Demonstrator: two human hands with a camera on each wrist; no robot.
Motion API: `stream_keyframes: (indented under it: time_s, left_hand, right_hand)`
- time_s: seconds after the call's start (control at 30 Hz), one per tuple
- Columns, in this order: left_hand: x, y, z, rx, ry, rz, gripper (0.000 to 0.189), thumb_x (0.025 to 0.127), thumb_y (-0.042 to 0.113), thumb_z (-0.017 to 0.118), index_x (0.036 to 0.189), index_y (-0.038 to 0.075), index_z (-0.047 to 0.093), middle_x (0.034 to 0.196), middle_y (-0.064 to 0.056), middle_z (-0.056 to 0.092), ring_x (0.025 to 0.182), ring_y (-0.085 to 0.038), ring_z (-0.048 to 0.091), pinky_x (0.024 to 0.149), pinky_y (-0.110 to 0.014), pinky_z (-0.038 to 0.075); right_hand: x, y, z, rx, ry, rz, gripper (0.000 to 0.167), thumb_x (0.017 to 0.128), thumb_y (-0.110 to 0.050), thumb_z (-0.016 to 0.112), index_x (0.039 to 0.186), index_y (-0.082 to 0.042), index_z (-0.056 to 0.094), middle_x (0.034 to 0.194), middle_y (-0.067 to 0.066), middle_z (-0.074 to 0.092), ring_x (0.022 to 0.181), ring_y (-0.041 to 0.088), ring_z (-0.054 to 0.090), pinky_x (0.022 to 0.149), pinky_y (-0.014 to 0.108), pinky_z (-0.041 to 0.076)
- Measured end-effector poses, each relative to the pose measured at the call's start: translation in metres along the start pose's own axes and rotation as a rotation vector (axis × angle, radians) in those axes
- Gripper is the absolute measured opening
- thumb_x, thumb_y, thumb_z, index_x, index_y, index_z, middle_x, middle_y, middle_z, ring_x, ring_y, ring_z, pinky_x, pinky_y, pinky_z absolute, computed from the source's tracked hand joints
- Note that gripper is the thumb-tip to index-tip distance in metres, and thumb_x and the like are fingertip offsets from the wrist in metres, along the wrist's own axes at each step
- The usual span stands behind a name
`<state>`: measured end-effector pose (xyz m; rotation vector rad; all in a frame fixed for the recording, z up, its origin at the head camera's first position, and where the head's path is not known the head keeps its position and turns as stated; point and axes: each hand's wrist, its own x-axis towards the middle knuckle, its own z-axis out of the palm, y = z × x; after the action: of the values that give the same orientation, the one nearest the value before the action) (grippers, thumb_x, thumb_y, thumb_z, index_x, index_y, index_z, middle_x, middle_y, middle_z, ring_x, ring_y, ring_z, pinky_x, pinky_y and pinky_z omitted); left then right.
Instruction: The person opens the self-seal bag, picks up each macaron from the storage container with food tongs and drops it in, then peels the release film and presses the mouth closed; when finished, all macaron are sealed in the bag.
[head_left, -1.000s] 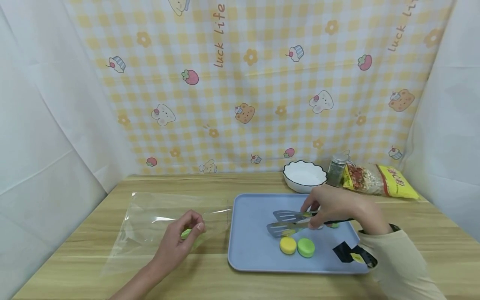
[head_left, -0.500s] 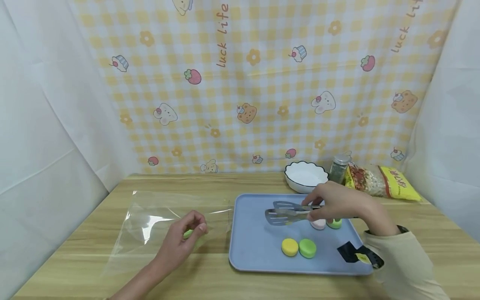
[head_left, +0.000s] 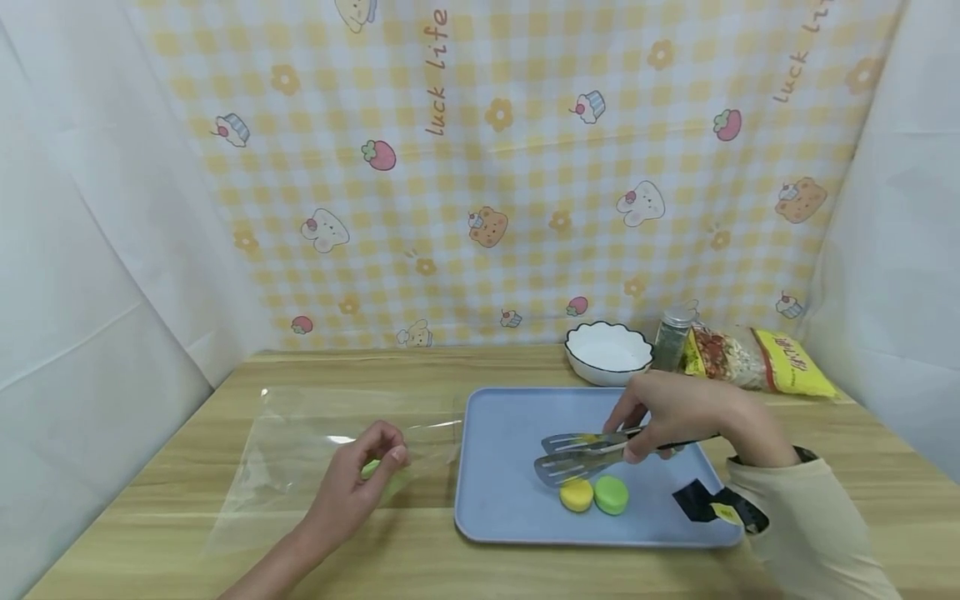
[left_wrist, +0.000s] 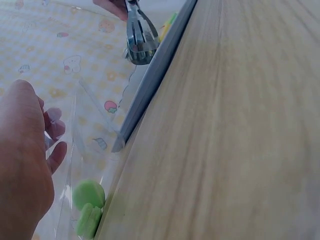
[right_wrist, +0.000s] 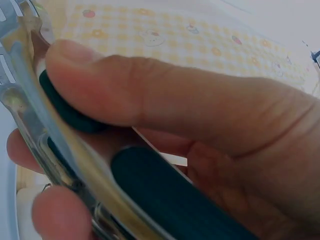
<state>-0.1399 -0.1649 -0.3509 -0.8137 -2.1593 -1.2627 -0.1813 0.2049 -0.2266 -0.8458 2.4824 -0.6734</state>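
My left hand (head_left: 356,479) pinches the edge of a clear plastic bag (head_left: 281,458) lying on the table. Two light green macarons (left_wrist: 89,195) sit inside the bag, in the left wrist view. My right hand (head_left: 678,412) grips a pair of metal tongs (head_left: 558,472) with dark green grips (right_wrist: 165,187). The slotted tong heads stand apart over the blue tray (head_left: 510,521), the nearer one overlapping the back of a yellow macaron (head_left: 577,498) in the head view. Right beside it is a green macaron (head_left: 611,496). Macarons farther back are mostly hidden by the right hand.
Behind the tray stand a white scalloped bowl (head_left: 607,350), a glass spice jar (head_left: 670,340) and a yellow food packet (head_left: 797,362). A checked cloth (head_left: 450,292) hangs at the table's back edge.
The tongs rose slightly and moved back half a second ago, then came down toward the yellow macaron. The left hand has stayed in place on the bag.
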Motion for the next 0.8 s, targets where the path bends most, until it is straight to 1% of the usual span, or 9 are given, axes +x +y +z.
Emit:
stream_keyframes:
  time_s: [0.17, 0.33, 0.4, 0.53, 0.6, 0.7, 0.8]
  left_hand:
    - [0.0, 0.001, -0.001, -0.004, 0.003, 0.003, 0.013, 0.09, -0.006, 0.054, 0.088, 0.007, 0.055, 0.076, -0.002, 0.06, 0.069, -0.017, 0.061, 0.068, -0.03, 0.052]
    - [0.0, 0.002, -0.001, -0.002, 0.004, -0.003, 0.013, 0.09, -0.005, 0.053, 0.089, 0.008, 0.055, 0.076, -0.002, 0.06, 0.069, -0.017, 0.061, 0.068, -0.03, 0.052]
    - [0.0, 0.002, -0.001, -0.002, 0.002, -0.011, 0.013, 0.091, -0.004, 0.053, 0.089, 0.008, 0.055, 0.076, -0.001, 0.06, 0.069, -0.018, 0.061, 0.069, -0.03, 0.052]
    - [-0.001, 0.002, 0.0, -0.006, 0.004, -0.027, 0.013, 0.091, -0.004, 0.053, 0.089, 0.009, 0.055, 0.076, -0.001, 0.06, 0.07, -0.018, 0.061, 0.069, -0.029, 0.052]
    - [-0.001, 0.001, 0.0, 0.0, 0.011, -0.022, 0.014, 0.09, -0.006, 0.053, 0.089, 0.009, 0.055, 0.075, 0.001, 0.059, 0.069, -0.017, 0.06, 0.068, -0.029, 0.051]
    - [-0.001, -0.002, 0.0, 0.02, 0.033, -0.002, 0.018, 0.088, -0.009, 0.053, 0.087, 0.008, 0.054, 0.075, 0.004, 0.058, 0.068, -0.015, 0.059, 0.066, -0.028, 0.051]
    - [0.0, -0.003, 0.0, 0.034, 0.053, 0.019, 0.019, 0.087, -0.012, 0.053, 0.086, 0.007, 0.054, 0.077, 0.005, 0.057, 0.069, -0.014, 0.056, 0.064, -0.027, 0.049]
  right_hand:
    - [-0.005, 0.001, -0.003, 0.011, -0.021, 0.008, 0.027, 0.073, -0.008, 0.077, 0.1, -0.008, 0.071, 0.077, -0.004, 0.066, 0.049, 0.011, 0.053, 0.046, 0.027, 0.049]
    - [-0.01, -0.002, -0.004, -0.018, -0.018, 0.005, 0.029, 0.068, -0.005, 0.079, 0.095, -0.01, 0.073, 0.081, -0.005, 0.067, 0.069, 0.011, 0.06, 0.056, 0.027, 0.051]
    - [-0.011, -0.005, -0.002, -0.032, -0.008, 0.006, 0.029, 0.066, -0.003, 0.08, 0.094, -0.01, 0.074, 0.082, -0.005, 0.067, 0.073, 0.011, 0.06, 0.058, 0.026, 0.051]
    - [-0.01, -0.008, 0.0, -0.082, 0.017, 0.014, 0.028, 0.067, 0.001, 0.078, 0.091, -0.012, 0.074, 0.081, -0.005, 0.066, 0.063, 0.01, 0.058, 0.052, 0.026, 0.05]
    - [-0.009, -0.008, 0.0, -0.105, 0.028, 0.003, 0.027, 0.068, 0.001, 0.077, 0.09, -0.014, 0.075, 0.08, -0.006, 0.066, 0.059, 0.01, 0.057, 0.049, 0.027, 0.049]
    - [-0.009, -0.006, -0.002, -0.123, 0.047, -0.055, 0.027, 0.069, -0.002, 0.077, 0.093, -0.013, 0.074, 0.082, -0.008, 0.067, 0.059, 0.008, 0.058, 0.05, 0.025, 0.049]
    - [-0.011, -0.007, -0.004, -0.151, 0.085, -0.132, 0.028, 0.073, -0.007, 0.077, 0.1, -0.012, 0.073, 0.081, -0.011, 0.067, 0.056, 0.004, 0.056, 0.05, 0.023, 0.047]
